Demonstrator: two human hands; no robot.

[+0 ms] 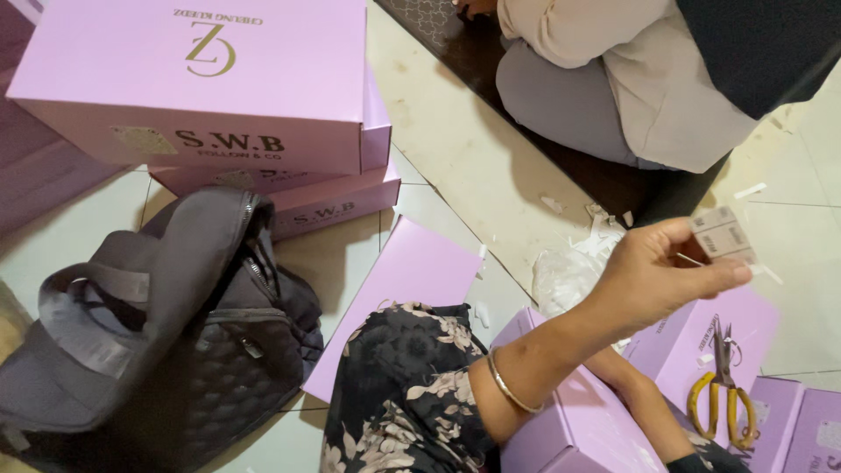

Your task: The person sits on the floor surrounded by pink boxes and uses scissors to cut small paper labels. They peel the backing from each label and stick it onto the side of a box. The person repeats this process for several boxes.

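My left hand point(653, 280) is raised over the floor, its arm in a floral sleeve with a thin bangle at the wrist. It pinches a small stack of white paper tags point(723, 235) between thumb and fingers. Below that arm lies a lilac cardboard box point(569, 429). My right forearm point(639, 394) comes in from the lower right and passes under the left forearm, so the right hand itself is hidden. Yellow-handled scissors point(723, 385) lie on another lilac box point(692, 337) just right of my arms.
A stack of large lilac boxes point(210, 88) stands at the upper left, with a dark grey bag point(158, 333) in front of it. A flat lilac sheet point(412, 271) lies on the tiles. Crumpled clear plastic point(569, 271) and paper scraps litter the floor. Another person point(613, 79) sits opposite.
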